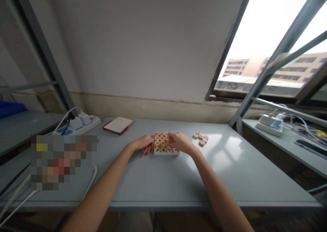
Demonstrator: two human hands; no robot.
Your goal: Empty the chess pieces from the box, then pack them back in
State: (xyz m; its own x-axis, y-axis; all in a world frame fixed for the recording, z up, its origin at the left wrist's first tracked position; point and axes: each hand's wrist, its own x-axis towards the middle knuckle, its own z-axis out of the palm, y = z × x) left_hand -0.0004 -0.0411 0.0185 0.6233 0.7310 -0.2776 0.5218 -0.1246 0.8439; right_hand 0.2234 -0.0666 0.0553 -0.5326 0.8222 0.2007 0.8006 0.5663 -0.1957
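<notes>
A shallow white box [166, 153] stands on the desk, filled with rows of round wooden Chinese chess pieces [162, 143] marked in red and dark characters. My left hand [145, 144] rests against the box's left side. Its fingers are curled together, and whatever they may hold is hidden. Over the right part of the box is my right hand [180, 141], its bent fingers closed down on a chess piece and hiding several others. To the right, a small group of loose chess pieces [201, 137] lies on the desk.
The grey desk [158, 187] meets a wall at the back. A white pad with a red edge [119, 125] lies at the back left, near a power strip [87, 123] with plugs and cables. A pixelated patch covers the left side. Metal posts [255, 75] flank the desk.
</notes>
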